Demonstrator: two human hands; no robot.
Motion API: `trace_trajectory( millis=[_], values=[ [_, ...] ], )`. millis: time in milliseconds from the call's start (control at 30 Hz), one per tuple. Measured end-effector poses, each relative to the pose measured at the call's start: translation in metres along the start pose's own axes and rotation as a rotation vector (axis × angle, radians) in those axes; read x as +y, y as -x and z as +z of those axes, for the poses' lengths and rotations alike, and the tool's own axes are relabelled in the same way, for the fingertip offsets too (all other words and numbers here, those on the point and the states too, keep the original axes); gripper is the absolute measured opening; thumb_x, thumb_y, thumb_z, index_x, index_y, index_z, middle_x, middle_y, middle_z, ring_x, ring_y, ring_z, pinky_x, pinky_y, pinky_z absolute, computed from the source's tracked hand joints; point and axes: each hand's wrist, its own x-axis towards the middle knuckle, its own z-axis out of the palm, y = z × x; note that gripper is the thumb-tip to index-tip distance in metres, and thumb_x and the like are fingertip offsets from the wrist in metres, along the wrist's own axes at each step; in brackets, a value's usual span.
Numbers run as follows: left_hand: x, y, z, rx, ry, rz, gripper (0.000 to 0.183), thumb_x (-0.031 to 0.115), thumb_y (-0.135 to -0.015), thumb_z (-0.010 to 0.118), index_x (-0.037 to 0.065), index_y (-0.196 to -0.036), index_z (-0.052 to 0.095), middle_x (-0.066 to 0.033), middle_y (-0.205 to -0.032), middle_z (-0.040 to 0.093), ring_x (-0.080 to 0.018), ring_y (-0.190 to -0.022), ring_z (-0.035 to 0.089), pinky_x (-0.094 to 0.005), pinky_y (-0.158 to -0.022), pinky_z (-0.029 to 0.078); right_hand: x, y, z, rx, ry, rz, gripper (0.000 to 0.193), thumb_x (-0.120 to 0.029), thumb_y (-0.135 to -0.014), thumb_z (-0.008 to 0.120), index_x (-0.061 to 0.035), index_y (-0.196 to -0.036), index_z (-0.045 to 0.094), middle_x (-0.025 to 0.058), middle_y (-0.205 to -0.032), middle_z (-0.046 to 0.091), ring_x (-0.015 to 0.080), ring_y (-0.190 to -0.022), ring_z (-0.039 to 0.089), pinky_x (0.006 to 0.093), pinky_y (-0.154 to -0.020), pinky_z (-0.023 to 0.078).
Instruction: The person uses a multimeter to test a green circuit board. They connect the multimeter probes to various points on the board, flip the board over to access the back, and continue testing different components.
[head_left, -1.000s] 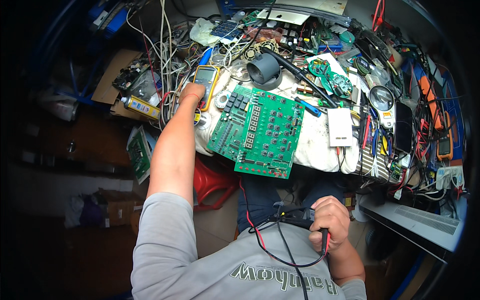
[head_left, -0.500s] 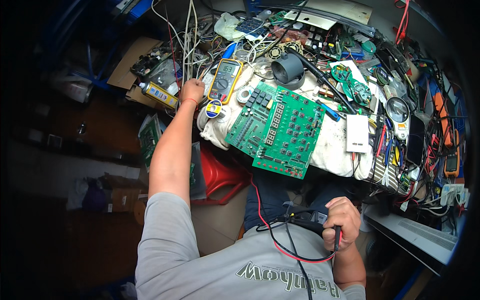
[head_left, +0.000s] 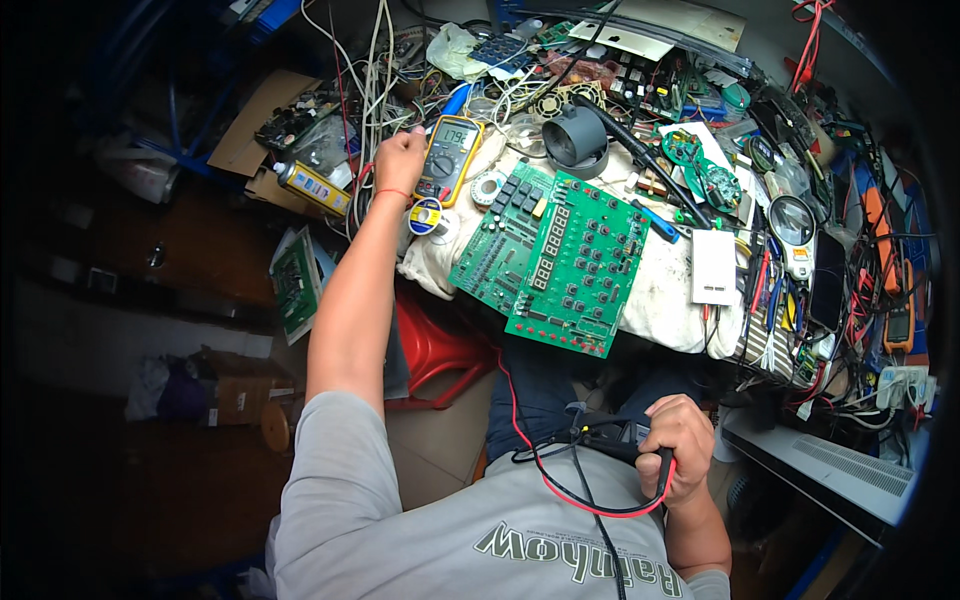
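My left hand point(head_left: 399, 162) is closed beside the left edge of a yellow multimeter point(head_left: 450, 160) with a lit display. Whatever those fingers grip, if anything, is hidden. A roll of solder point(head_left: 425, 215) lies just below the meter. In front of my body my right hand point(head_left: 678, 445) is wrapped around a pair of test probes point(head_left: 665, 470), whose red and black leads curve across my lap. On the cloth between the hands rests a green circuit board point(head_left: 580, 265) with several digit displays and push buttons, partly over a second green board point(head_left: 497, 240).
A grey plastic pipe piece point(head_left: 575, 137) and a blue-handled screwdriver point(head_left: 656, 221) are behind and beside the boards. A white box point(head_left: 713, 267), a magnifier point(head_left: 795, 222) and many tools crowd the right. A red stool point(head_left: 435, 350) stands below the bench's left end.
My left hand has moved up and right, closer to the multimeter, and its reading has changed. My right hand has shifted slightly, tilting the probes. The boards stay put.
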Motion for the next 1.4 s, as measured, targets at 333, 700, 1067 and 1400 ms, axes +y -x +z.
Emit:
trace_trajectory(
  millis=[333,700,1067,1400],
  values=[
    [0.095,0.192,-0.082,-0.046,0.327,0.677,0.011,0.010,-0.101,0.072,0.000,-0.094,0.072,-0.0130,-0.082,0.070,-0.0281,-0.076,0.069,-0.0363,-0.072,0.053,0.002,-0.027,0.016,-0.119,-0.050,-0.105,0.039,-0.044,-0.093,0.083,-0.0063,-0.093,0.071,0.0094,-0.085,0.064,0.0311,-0.074,0.066,0.0443,-0.073,0.058],
    [0.022,0.024,0.001,-0.210,-0.431,0.026,0.052,0.047,-0.105,0.057,0.000,-0.108,0.080,-0.0274,-0.112,0.077,-0.0479,-0.107,0.072,-0.0547,-0.094,0.056,-0.018,-0.033,0.039,-0.208,-0.068,-0.181,0.034,-0.038,-0.091,0.085,-0.0084,-0.097,0.070,0.0062,-0.086,0.065,0.0269,-0.077,0.066,0.0420,-0.073,0.057],
    [0.022,0.001,0.042,-0.447,-0.808,-0.139,0.045,0.028,-0.101,0.054,0.006,-0.134,0.076,-0.0199,-0.138,0.074,-0.0391,-0.131,0.070,-0.0485,-0.110,0.054,-0.008,-0.017,0.015,-0.114,-0.036,-0.087,0.035,-0.034,-0.085,0.089,-0.0067,-0.096,0.071,0.0080,-0.085,0.065,0.0294,-0.075,0.066,0.0425,-0.072,0.056],
    [0.051,0.052,-0.007,-0.048,-0.378,0.374,0.032,0.032,-0.103,0.068,0.006,-0.121,0.073,-0.0162,-0.115,0.075,-0.0357,-0.112,0.068,-0.0519,-0.097,0.052,-0.002,-0.028,0.005,0.015,0.231,-0.096,0.042,-0.054,-0.100,0.072,-0.0131,-0.109,0.077,0.0072,-0.109,0.066,0.0298,-0.102,0.065,0.0487,-0.095,0.054]
  ],
)
